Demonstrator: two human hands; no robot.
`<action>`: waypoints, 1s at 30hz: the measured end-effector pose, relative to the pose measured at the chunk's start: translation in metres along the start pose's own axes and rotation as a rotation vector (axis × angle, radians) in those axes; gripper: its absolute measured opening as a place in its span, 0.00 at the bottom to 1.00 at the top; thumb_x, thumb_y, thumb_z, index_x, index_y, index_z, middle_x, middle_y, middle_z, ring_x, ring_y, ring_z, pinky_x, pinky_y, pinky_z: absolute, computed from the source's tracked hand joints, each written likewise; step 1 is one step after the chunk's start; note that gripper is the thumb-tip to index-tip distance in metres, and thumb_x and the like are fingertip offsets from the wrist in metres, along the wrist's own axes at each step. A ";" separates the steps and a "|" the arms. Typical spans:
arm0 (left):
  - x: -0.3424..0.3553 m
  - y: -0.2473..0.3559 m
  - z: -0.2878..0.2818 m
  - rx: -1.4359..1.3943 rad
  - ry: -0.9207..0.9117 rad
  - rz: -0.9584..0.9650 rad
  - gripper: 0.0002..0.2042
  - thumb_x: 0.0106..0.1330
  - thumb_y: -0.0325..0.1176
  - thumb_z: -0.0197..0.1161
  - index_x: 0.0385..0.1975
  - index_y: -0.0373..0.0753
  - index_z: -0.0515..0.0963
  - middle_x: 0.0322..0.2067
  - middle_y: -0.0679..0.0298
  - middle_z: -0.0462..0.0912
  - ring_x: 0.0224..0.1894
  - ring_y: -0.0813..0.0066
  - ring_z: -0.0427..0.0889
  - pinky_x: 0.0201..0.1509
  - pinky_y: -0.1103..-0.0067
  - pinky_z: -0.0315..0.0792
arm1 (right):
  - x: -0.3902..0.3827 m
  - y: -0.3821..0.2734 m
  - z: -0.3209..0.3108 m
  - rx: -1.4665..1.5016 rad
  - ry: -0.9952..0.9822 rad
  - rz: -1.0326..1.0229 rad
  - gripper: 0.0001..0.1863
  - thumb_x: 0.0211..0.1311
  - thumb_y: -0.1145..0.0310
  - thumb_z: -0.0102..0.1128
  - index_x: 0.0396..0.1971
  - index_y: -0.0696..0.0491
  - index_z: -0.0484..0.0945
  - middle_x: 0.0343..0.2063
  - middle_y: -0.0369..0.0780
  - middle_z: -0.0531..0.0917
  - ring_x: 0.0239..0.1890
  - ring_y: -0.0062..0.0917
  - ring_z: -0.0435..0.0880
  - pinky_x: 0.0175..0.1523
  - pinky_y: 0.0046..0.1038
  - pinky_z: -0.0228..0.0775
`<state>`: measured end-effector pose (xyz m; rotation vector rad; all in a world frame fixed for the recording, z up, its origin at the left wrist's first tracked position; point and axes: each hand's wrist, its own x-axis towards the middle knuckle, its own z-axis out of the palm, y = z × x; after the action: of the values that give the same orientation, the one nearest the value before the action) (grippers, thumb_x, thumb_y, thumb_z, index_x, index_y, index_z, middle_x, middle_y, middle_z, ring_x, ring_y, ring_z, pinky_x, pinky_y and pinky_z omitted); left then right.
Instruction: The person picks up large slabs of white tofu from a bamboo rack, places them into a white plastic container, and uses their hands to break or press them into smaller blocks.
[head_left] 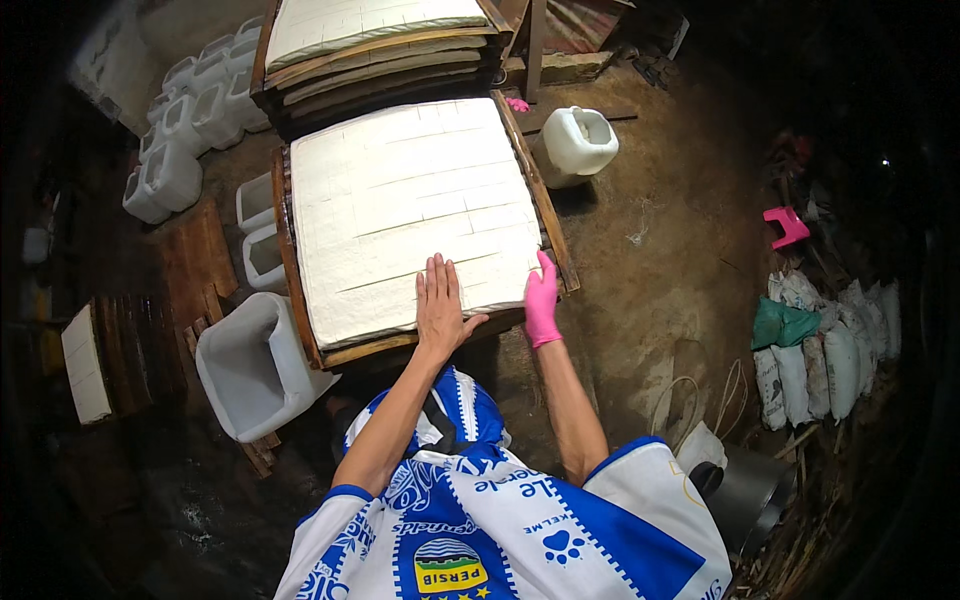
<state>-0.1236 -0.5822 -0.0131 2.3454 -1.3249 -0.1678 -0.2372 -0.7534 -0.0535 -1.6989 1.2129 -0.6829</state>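
A broad white slab, like a sheet of tofu [400, 215], lies in a wooden frame in front of me. Thin cut lines cross its top, several of them running sideways. My left hand [438, 305] is bare and rests flat on the slab's near part, fingers straight and thumb out to the right. At the near right corner, my right hand [541, 305] wears a pink rubber glove. Its fingers stretch forward, edge-on, along the slab's right side. I see no tool in it, though its inner side is partly hidden.
Behind stands a stack of wooden trays [375, 50] holding more white slabs. A cut-open white jerrycan [255, 370] sits at the left, with several more jerrycans [180, 125] farther back. Another white jerrycan [577, 147], a pink stool [786, 228] and filled sacks [815, 375] are on the right.
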 end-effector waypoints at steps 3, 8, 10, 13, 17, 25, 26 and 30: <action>0.000 0.001 0.000 0.013 -0.015 -0.009 0.54 0.51 0.60 0.66 0.67 0.25 0.48 0.69 0.38 0.44 0.73 0.45 0.41 0.74 0.56 0.38 | 0.021 -0.021 -0.021 0.397 -0.130 0.282 0.23 0.70 0.65 0.42 0.61 0.61 0.65 0.58 0.48 0.73 0.59 0.31 0.72 0.63 0.32 0.63; -0.001 -0.001 0.005 0.011 -0.002 0.018 0.53 0.52 0.60 0.65 0.67 0.25 0.49 0.69 0.37 0.43 0.73 0.44 0.40 0.74 0.55 0.36 | 0.068 -0.025 -0.037 0.739 -0.767 0.688 0.32 0.72 0.50 0.34 0.61 0.64 0.65 0.59 0.49 0.73 0.59 0.37 0.74 0.65 0.36 0.62; -0.001 -0.001 0.004 0.022 -0.013 0.039 0.53 0.53 0.59 0.65 0.67 0.25 0.48 0.69 0.37 0.43 0.73 0.44 0.40 0.74 0.55 0.37 | 0.073 -0.035 -0.037 0.914 -0.984 0.955 0.32 0.71 0.51 0.35 0.61 0.64 0.65 0.59 0.49 0.73 0.60 0.39 0.73 0.67 0.37 0.60; 0.006 0.000 0.004 -0.001 -0.020 0.071 0.52 0.51 0.61 0.64 0.68 0.28 0.51 0.69 0.38 0.44 0.73 0.45 0.40 0.74 0.55 0.37 | 0.077 -0.025 -0.023 1.162 -1.068 0.795 0.31 0.70 0.54 0.38 0.60 0.65 0.65 0.58 0.50 0.74 0.60 0.39 0.73 0.67 0.37 0.61; 0.011 0.000 0.005 0.056 0.002 0.054 0.49 0.53 0.61 0.63 0.69 0.35 0.53 0.69 0.37 0.44 0.73 0.42 0.40 0.73 0.53 0.38 | 0.073 -0.003 0.000 1.094 -0.746 0.528 0.28 0.70 0.54 0.38 0.57 0.62 0.69 0.51 0.48 0.79 0.52 0.38 0.79 0.60 0.37 0.70; 0.033 0.036 -0.054 -0.094 -0.037 0.236 0.50 0.43 0.54 0.72 0.66 0.36 0.59 0.71 0.46 0.46 0.74 0.54 0.40 0.73 0.48 0.36 | 0.010 -0.021 -0.073 0.857 -0.389 0.304 0.34 0.68 0.48 0.34 0.58 0.64 0.67 0.57 0.52 0.72 0.55 0.46 0.75 0.61 0.49 0.67; 0.025 0.036 -0.075 -0.200 -0.040 0.235 0.55 0.40 0.62 0.70 0.67 0.33 0.56 0.71 0.41 0.42 0.74 0.46 0.36 0.71 0.44 0.35 | -0.005 -0.057 -0.072 1.080 -0.469 0.495 0.41 0.66 0.42 0.35 0.62 0.66 0.61 0.63 0.54 0.66 0.62 0.48 0.68 0.67 0.49 0.59; -0.016 0.032 -0.136 -0.479 0.075 -0.131 0.56 0.56 0.67 0.56 0.71 0.32 0.36 0.69 0.33 0.28 0.72 0.35 0.25 0.66 0.38 0.31 | -0.074 -0.185 -0.001 1.158 -0.386 0.608 0.47 0.61 0.39 0.38 0.65 0.66 0.56 0.67 0.53 0.59 0.68 0.45 0.60 0.70 0.42 0.53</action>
<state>-0.1149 -0.5400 0.1204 2.0051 -0.9654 -0.3876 -0.1863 -0.6658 0.1182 -0.4202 0.7190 -0.4726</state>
